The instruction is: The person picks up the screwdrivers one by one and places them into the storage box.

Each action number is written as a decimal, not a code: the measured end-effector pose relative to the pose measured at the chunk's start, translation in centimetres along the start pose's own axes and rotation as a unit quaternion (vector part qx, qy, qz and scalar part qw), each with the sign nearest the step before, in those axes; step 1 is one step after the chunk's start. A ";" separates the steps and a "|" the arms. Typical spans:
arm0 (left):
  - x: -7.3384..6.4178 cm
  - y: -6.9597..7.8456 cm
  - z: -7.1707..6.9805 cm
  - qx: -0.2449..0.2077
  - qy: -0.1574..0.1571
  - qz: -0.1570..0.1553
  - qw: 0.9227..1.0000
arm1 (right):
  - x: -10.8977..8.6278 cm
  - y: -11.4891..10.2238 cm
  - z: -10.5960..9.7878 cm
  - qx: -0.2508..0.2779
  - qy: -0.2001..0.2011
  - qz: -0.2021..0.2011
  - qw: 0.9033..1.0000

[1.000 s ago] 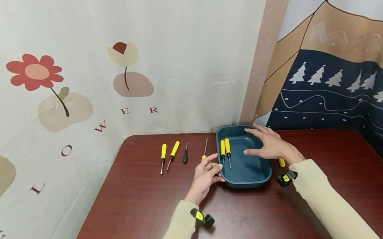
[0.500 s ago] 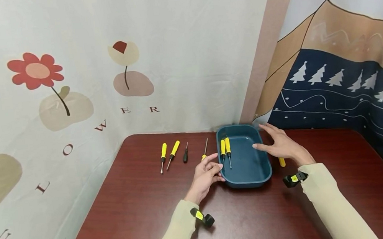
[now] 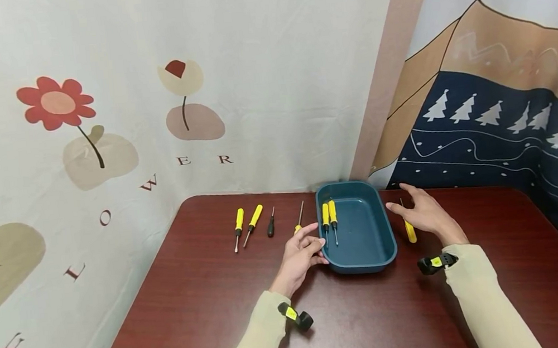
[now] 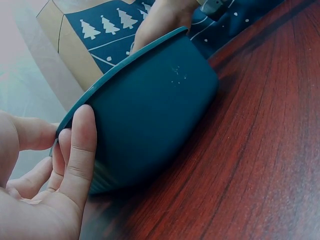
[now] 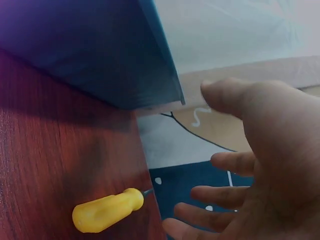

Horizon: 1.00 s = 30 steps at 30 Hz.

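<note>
A blue plastic bin [image 3: 363, 264] sits at the back of the table, with two yellow-handled screwdrivers [image 3: 332, 213] lying along its left side. My left hand [image 3: 297, 259] pinches the bin's near left rim, its digits on both sides of the wall in the left wrist view. To the right of the bin, my right hand [image 3: 426, 216] is raised over the table with fingers spread, holding nothing. A yellow-handled screwdriver [image 5: 107, 210] lies on the table under that hand, apart from it; the hand partly covers it in the head view.
Left of the bin lie two yellow screwdrivers [image 3: 252, 221], a small black-handled screwdriver [image 3: 271, 225], and another yellow screwdriver [image 3: 300, 217] partly behind my left hand. A printed curtain [image 3: 270, 85] hangs along the table's back edge.
My right hand has moved right, from over the bin to above the screwdriver beside it, uncovering the bin's right rim. The left hand has stayed on the bin, which has not moved.
</note>
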State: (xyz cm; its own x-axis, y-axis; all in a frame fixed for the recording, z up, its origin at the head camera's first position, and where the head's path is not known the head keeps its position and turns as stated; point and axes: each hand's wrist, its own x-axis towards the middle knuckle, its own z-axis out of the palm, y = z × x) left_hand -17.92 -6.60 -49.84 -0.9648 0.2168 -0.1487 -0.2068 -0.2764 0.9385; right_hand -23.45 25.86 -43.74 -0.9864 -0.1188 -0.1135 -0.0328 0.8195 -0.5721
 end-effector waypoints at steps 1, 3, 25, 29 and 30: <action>0.0 0.0 0.0 -0.001 0.000 0.000 1.000 | 0.0 0.1 0.0 0.001 0.002 0.003 1.000; -0.1 0.1 0.0 -0.001 0.000 0.001 1.000 | 0.0 0.4 -0.1 0.002 0.005 0.008 1.000; -0.2 0.1 0.0 -0.004 -0.001 0.002 1.000 | -0.2 2.8 1.6 -0.022 0.010 0.040 0.999; -0.1 0.0 0.1 -0.005 0.000 0.004 1.000 | -0.2 2.8 1.8 -0.020 0.016 0.050 0.998; -0.1 -0.1 0.0 -0.005 0.002 0.004 1.000 | -0.1 2.8 1.9 -0.019 0.019 0.052 0.998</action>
State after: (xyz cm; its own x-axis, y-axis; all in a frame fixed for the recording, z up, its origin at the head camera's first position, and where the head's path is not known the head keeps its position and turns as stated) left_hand -17.82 -6.57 -49.87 -0.9670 0.2113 -0.1421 -0.2004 -0.2871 0.9367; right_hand -23.12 27.10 -46.86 -0.9901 -0.0115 -0.1400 0.0647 0.8474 -0.5269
